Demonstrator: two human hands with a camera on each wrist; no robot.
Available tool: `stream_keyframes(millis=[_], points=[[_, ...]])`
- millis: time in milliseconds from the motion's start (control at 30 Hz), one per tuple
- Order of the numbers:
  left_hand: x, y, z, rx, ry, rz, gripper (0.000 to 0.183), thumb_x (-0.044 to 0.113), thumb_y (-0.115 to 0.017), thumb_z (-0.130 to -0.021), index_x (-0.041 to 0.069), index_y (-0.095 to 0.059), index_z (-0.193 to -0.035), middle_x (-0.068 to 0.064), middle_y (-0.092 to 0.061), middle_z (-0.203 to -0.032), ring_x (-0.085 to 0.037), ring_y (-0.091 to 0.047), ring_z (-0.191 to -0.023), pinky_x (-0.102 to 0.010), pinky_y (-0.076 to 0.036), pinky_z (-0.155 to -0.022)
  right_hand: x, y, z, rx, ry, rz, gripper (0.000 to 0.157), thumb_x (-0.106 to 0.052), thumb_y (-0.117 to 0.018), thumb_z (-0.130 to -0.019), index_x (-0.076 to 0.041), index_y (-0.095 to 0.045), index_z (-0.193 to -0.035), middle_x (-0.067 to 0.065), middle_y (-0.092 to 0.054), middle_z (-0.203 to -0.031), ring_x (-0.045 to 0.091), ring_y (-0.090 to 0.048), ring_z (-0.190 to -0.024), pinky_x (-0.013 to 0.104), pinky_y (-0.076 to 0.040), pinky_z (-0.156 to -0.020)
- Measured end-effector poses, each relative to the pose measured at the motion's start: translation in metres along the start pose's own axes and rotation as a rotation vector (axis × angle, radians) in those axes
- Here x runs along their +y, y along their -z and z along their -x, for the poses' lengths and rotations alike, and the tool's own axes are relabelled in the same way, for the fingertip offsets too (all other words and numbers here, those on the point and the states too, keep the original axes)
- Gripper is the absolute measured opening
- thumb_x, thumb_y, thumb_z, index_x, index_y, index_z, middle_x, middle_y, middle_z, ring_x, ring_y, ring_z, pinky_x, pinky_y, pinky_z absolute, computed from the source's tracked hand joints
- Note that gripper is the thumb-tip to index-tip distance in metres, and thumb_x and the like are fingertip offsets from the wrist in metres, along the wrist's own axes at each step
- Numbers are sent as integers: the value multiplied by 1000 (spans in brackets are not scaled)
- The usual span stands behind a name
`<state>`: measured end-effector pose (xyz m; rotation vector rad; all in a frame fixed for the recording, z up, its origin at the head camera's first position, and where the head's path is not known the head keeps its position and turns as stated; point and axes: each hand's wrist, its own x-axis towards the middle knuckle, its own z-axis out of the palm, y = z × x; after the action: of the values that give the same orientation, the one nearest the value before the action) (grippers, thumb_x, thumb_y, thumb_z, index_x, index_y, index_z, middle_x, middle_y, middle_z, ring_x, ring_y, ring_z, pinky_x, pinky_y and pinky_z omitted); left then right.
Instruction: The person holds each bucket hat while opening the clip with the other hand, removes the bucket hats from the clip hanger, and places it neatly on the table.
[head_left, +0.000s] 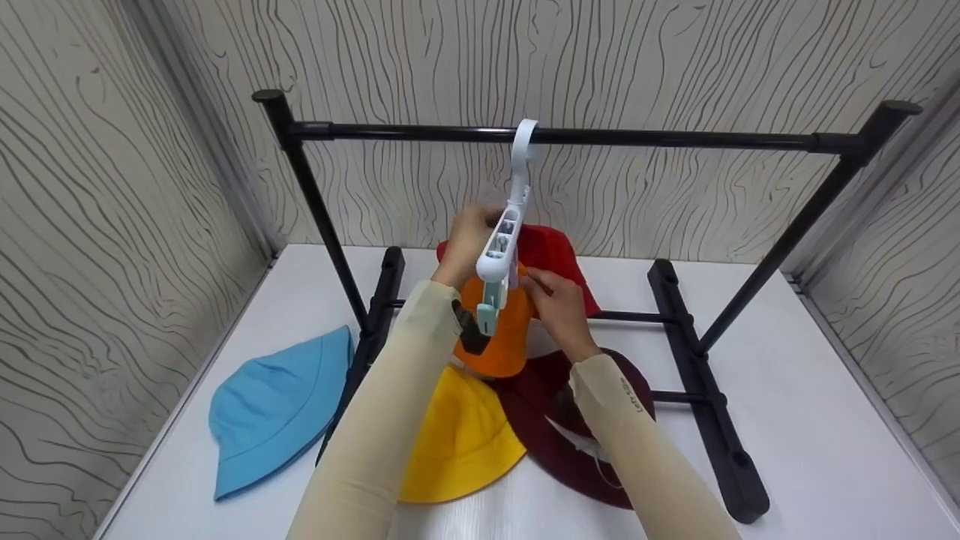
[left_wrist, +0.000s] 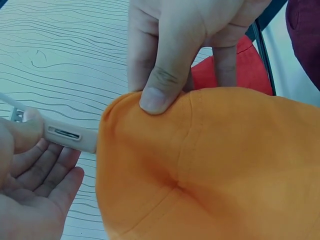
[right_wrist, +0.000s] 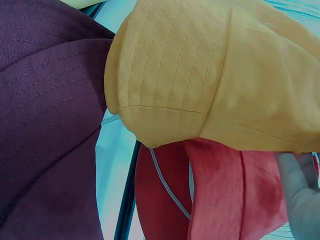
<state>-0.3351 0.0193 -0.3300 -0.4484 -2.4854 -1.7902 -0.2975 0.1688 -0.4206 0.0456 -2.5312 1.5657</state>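
Observation:
A white clip hanger (head_left: 501,244) hangs by its hook on the rack's black top bar. My left hand (head_left: 471,238) is at the hanger; in the left wrist view its thumb (left_wrist: 27,131) lies on the hanger's white arm, with the fingers behind. An orange bucket hat (head_left: 504,341) is under the hanger. My right hand (head_left: 559,304) pinches its edge, the thumb pressing the cloth in the left wrist view. The hanger's far end goes behind the orange cloth (left_wrist: 240,165), so the clip's hold there is hidden. Behind hangs a red hat (head_left: 555,259).
A black rack (head_left: 675,139) spans the white table (head_left: 810,420). A light-blue bucket hat (head_left: 281,405) lies at the left, a yellow hat (head_left: 457,450) in front, and a maroon hat (head_left: 547,427) partly under my right forearm. Patterned walls (head_left: 420,67) enclose the table.

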Motion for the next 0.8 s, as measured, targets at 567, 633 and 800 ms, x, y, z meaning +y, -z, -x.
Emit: stream_keyframes(millis=[567,633,800], points=[[-4,-6,1,-34,40,21,38,17,-52,-99,7,-53,-136,-7,-64,-120,-18,-62,-101,-29,-52,-94,-4,7,2,52,6,-16,33,-25,-57,-97,-14,-63,-127,7,-67,-118,23,-62,-99,35,-56,-86],[-4,-6,1,-25,37,19,38,17,-52,-100,6,-53,-136,-8,-64,-122,-18,-61,-103,-30,-51,-97,-5,8,1,59,8,-19,35,-25,-58,-97,-14,-62,-129,7,-66,-122,24,-62,-102,36,-56,-87],[-13,-8,-4,-12,36,45,39,19,-53,-99,8,-53,-137,-7,-63,-123,-17,-61,-106,-30,-50,-98,-7,11,1,94,58,-8,35,-22,-59,-95,-12,-62,-129,8,-66,-123,25,-62,-105,37,-54,-91]])
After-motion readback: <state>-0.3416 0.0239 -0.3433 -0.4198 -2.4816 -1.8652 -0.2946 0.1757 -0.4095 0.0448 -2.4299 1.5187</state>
